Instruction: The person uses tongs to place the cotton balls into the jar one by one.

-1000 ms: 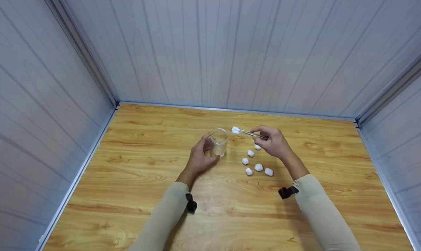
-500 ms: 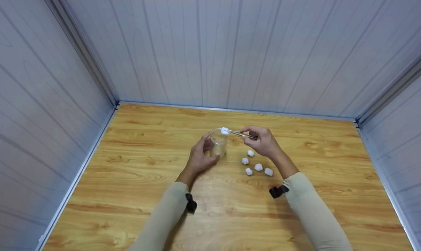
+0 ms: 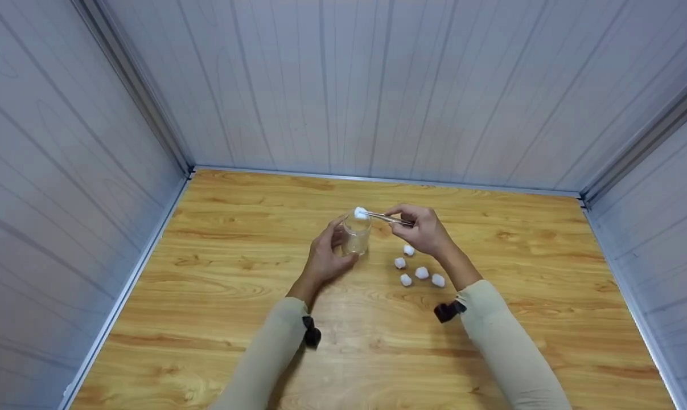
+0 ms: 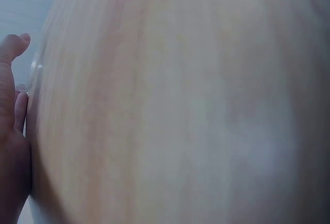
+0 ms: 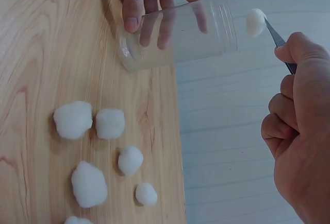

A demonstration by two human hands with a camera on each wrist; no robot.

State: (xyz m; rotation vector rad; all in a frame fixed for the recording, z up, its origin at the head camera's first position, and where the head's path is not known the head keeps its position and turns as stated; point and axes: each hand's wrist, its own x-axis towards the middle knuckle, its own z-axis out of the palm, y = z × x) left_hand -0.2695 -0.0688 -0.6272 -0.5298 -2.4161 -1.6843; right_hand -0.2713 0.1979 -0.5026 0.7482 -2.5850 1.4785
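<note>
Toward nine o'clock slides the ball [image 3: 361,213], fluffy and white, now just above the clear jar [image 3: 356,242]; the right hand [image 3: 424,229], at the jar's three o'clock, pinches tweezers [image 3: 382,217]; the left hand [image 3: 326,254], at eight, curls round it.

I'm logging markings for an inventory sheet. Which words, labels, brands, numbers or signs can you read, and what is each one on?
None: no text can be read in any view.
The clear jar, white balls, tabletop and walls show no lettering.
The tweezers and black devices at the wrists show too small to rule out fine print.
</note>
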